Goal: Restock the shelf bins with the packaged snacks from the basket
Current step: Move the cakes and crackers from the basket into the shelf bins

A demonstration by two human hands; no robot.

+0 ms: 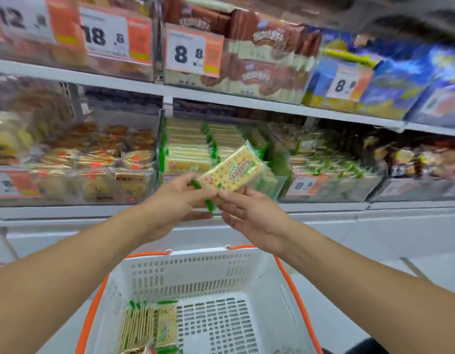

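Both hands are holding one flat, clear-wrapped cracker packet with green edging (234,169), tilted, just in front of the clear plastic shelf bin (277,186) stacked with matching packets. The left hand (170,205) is pinching the packet's lower left end between thumb and fingers; the right hand (252,215) is gripping its lower edge, fingertips under it. Well below the fingers, the white slotted plastic basket with orange handles (211,272) is holding a few more packets (152,325) (at its left side).

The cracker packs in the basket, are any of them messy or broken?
Nothing looks broken. The few cracker packs left in the white basket lean together in its left corner, a bit jumbled. Both hands, left hand and right hand, hold one tilted cracker pack before the green-pack bin.
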